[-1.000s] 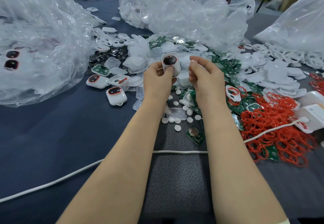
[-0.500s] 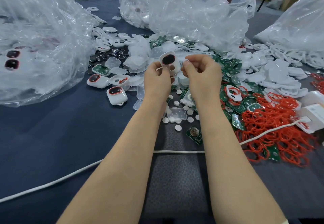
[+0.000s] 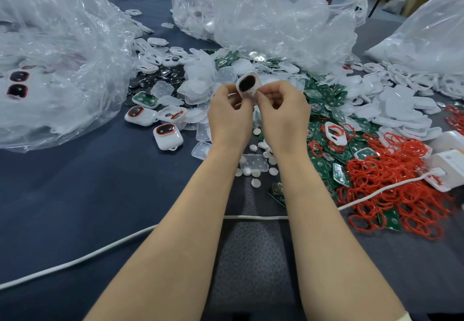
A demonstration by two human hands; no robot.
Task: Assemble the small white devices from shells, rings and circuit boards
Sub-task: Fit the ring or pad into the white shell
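A small white device shell (image 3: 247, 83) with a dark oval window edged in red is held up above the table's middle. My left hand (image 3: 229, 117) grips its lower left side. My right hand (image 3: 283, 113) pinches its lower right edge with thumb and forefinger. Two finished white devices (image 3: 167, 136) with red-ringed windows lie to the left. Red rings (image 3: 399, 182) are heaped at the right. Green circuit boards (image 3: 324, 109) are spread behind and beside my right hand. White shells (image 3: 401, 109) are piled at the right rear.
Large clear plastic bags (image 3: 57, 56) of parts stand at the left, back centre and right. Small white round discs (image 3: 256, 182) lie under my wrists. A white cable (image 3: 100, 250) crosses the dark blue table near me. White boxes (image 3: 449, 165) sit at the far right.
My right hand has moved left and closed in on the device, now pinching its edge. The device has tilted slightly and shifted a little left in my left hand.
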